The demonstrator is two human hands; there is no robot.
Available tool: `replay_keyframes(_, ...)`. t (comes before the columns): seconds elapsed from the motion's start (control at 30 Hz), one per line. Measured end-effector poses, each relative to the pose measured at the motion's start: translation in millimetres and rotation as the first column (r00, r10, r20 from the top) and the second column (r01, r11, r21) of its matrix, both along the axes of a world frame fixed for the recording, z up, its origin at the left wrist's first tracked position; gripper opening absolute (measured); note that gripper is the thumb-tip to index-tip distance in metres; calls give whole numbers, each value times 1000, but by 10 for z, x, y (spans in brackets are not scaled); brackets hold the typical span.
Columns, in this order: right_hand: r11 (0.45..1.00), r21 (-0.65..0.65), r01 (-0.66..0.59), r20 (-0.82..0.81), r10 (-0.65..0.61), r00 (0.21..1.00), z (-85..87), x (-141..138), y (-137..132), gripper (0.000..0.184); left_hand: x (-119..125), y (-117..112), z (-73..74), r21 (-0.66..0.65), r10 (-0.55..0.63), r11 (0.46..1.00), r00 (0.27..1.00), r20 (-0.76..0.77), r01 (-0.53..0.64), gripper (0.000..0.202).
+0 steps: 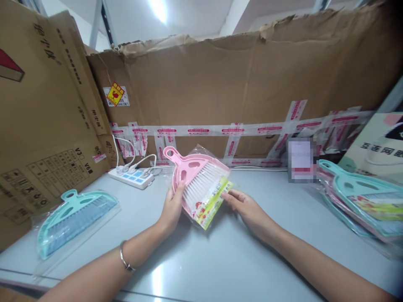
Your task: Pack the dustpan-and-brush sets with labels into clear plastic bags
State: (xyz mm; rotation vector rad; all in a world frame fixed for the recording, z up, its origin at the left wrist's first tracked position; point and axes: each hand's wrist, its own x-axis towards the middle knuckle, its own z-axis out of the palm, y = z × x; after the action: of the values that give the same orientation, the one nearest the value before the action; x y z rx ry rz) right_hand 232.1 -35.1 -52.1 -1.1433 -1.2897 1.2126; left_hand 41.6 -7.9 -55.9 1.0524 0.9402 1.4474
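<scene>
A pink dustpan and brush set [192, 174] in a clear plastic bag is held up over the middle of the table, tilted, with its looped handle toward the upper left. My left hand [174, 205] grips its left edge, thumb on the front and fingers hidden behind. My right hand [241, 203] pinches the lower right side of the bag, at a yellow-green printed card [212, 203] lying over the white bristles.
A bagged turquoise dustpan set [77, 218] lies at left; several more sets [362, 197] are stacked at right. Behind stand a white power strip [132, 177] with plugged cables, a blurred upright object [301, 160] and taped cardboard [201, 92]. A large carton [47, 126] borders the left.
</scene>
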Motion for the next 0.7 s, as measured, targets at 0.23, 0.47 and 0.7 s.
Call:
replay_keyframes(0.23,972,-230,41,-501,-155,851,-61,-82,-2,33,-12,-22,150,8,-46,999,980,-191,48,63)
replay_keyframes(0.47,976,-216,21,-449,-118,886,-32,-29,-70,33,-448,200,403,16,-41,999,964,-261,47,52)
replay_keyframes(0.7,979,-206,6,-385,-86,919,-61,122,-36,39,-821,225,693,-103,-396,904,724,-565,415,45)
